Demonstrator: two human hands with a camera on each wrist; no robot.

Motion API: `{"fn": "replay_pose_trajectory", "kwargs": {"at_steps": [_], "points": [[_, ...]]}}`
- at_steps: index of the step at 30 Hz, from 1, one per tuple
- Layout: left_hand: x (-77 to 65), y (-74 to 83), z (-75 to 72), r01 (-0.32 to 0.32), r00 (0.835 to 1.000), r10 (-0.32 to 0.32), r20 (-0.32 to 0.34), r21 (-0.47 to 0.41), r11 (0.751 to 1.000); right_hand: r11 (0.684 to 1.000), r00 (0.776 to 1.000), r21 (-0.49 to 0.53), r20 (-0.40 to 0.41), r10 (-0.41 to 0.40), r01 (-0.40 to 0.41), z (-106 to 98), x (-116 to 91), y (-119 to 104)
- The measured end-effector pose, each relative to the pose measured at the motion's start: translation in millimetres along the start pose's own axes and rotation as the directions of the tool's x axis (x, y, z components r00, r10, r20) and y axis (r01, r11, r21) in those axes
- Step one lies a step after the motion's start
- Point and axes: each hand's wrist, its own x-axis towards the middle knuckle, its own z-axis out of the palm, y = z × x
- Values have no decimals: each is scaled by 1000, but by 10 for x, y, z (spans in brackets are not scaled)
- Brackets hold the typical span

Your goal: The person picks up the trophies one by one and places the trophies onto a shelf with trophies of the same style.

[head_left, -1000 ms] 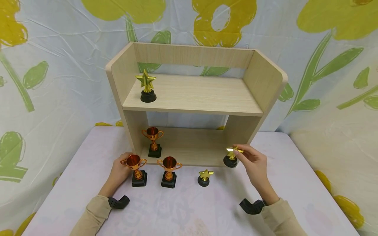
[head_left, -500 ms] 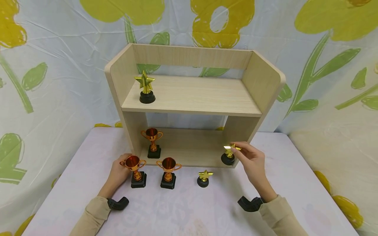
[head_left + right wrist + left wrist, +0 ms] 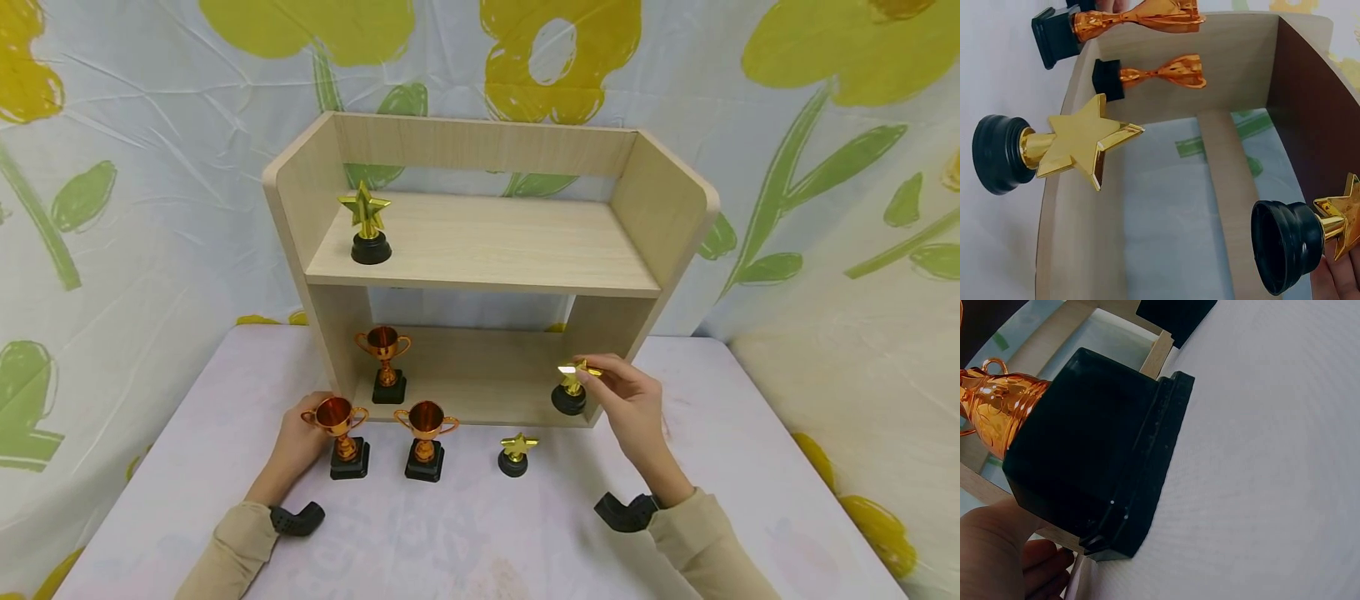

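Note:
In the head view my right hand (image 3: 633,408) pinches a gold star trophy (image 3: 572,385) by its star, at the front right of the lower shelf. Its round black base (image 3: 1285,244) shows its underside, tilted, in the right wrist view. My left hand (image 3: 298,433) is at the shelf's left side panel, behind a copper cup trophy (image 3: 339,421) on the table. In the left wrist view that trophy's black base (image 3: 1085,444) covers part of the thumb, and the fingers (image 3: 1044,569) lie beside the panel; I cannot tell whether they grip it.
A wooden two-tier shelf (image 3: 480,283) stands on the table. One gold star trophy (image 3: 367,225) is on its upper tier, a copper cup trophy (image 3: 386,362) on the lower left. Another cup trophy (image 3: 425,437) and a small star trophy (image 3: 515,454) stand in front.
My right hand has carried the star trophy left and slightly up, further over the lower shelf. The left hand has stayed in its place by the side panel.

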Motion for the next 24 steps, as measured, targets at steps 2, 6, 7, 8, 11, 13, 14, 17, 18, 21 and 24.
{"fn": "replay_pose_trajectory", "kwargs": {"at_steps": [2, 6, 7, 8, 11, 13, 14, 17, 18, 21, 24], "points": [[-5, 3, -2, -6, 1000, 6, -2, 0, 1000, 1000, 1000, -3, 2, -4, 4, 14, 9, -3], [-2, -2, 0, -11, 1000, 11, 0, 6, 1000, 1000, 1000, -23, 4, -6, 7, 35, 20, -8], [0, -2, 0, -9, 1000, 9, 0, 8, 1000, 1000, 1000, -23, 5, -6, 6, 41, 23, -11], [1, 0, 0, -7, 1000, 7, 1, 10, 1000, 1000, 1000, -28, 7, -9, 9, 46, 25, -13], [2, 4, -1, -11, 1000, 11, 1, 15, 1000, 1000, 1000, -20, 9, -13, 13, 62, 34, -20], [3, 1, 0, -17, 1000, 17, -2, 20, 1000, 1000, 1000, -10, 10, -15, 15, 73, 41, -23], [3, -2, 0, -21, 1000, 21, -3, 23, 1000, 1000, 1000, -6, 12, -15, 15, 79, 45, -27], [5, -14, 3, -30, 1000, 30, -9, 28, 999, 1000, 1000, 4, 14, -11, 11, 97, 59, -38], [4, -16, 3, -33, 999, 33, -10, 30, 999, 1000, 1000, 4, 15, -11, 11, 103, 64, -43], [3, -19, 2, -38, 999, 38, -12, 27, 999, 1000, 1000, -2, 21, -13, 14, 120, 81, -53], [1, -21, 1, -34, 999, 34, -11, 27, 999, 1000, 1000, 10, 21, -19, 19, 138, 97, -58]]}}
